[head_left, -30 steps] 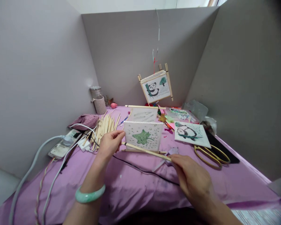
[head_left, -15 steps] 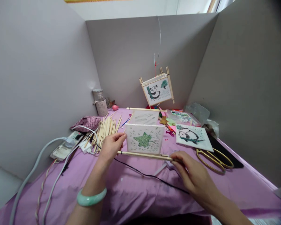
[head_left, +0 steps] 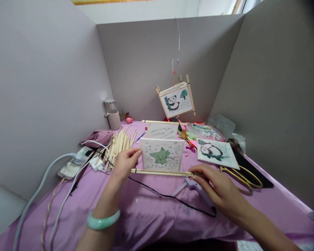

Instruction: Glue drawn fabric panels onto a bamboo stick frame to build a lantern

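A white panel with a green leaf print (head_left: 161, 155) stands upright before me, with another pale panel (head_left: 162, 130) behind it. My left hand (head_left: 127, 162) is closed, thumb and finger pinching the left edge of the front panel. Along its bottom run thin wooden sticks (head_left: 162, 172) with dark bands near their ends. My right hand (head_left: 211, 181) has its fingers closed round the right end of these sticks. Partly under that hand lies a purple glue gun (head_left: 199, 189) with a black cord.
Loose sticks (head_left: 121, 144), a power strip (head_left: 74, 164) and a jar (head_left: 112, 115) stand left. On the right are a panda panel (head_left: 217, 153) and gold-handled scissors (head_left: 242, 181). A panda lantern (head_left: 176, 101) hangs from a wire at the back.
The right end of the sticks has risen slightly with my right hand, and more of the glue gun shows beneath it. My left hand keeps its place on the panel edge.
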Demonstrator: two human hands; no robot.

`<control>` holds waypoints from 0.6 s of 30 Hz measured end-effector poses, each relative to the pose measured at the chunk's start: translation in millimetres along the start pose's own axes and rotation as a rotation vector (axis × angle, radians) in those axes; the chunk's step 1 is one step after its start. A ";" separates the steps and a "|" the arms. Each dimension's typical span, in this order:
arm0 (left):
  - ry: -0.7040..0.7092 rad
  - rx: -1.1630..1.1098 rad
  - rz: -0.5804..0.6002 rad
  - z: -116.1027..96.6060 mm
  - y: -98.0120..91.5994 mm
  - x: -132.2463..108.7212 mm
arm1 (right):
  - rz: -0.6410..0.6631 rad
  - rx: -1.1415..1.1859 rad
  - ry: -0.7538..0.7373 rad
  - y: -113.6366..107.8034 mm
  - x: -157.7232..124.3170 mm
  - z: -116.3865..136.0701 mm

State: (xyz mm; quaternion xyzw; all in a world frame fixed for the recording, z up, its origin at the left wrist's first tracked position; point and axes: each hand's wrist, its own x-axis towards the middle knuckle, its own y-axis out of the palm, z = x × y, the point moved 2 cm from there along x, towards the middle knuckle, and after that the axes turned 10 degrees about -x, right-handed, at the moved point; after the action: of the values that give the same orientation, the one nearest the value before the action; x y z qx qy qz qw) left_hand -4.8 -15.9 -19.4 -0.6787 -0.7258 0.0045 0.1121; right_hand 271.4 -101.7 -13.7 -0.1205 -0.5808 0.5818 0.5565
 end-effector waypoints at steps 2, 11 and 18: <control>0.005 -0.001 0.002 0.3 0.0 0.0 | -0.023 -0.026 -0.023 -0.9 0.0 -1.2; -0.047 -0.050 0.000 3.9 1.4 -1.3 | -0.312 0.053 0.158 -24.5 26.4 -9.6; -0.040 -0.059 0.005 5.4 1.6 0.4 | -0.382 0.160 0.207 -28.2 71.3 -19.9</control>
State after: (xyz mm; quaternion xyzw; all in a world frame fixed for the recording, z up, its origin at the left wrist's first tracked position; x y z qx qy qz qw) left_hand -4.2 -14.6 -24.9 -0.6834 -0.7259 -0.0029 0.0774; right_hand 276.3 -43.1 39.3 -0.0229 -0.4849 0.4945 0.7210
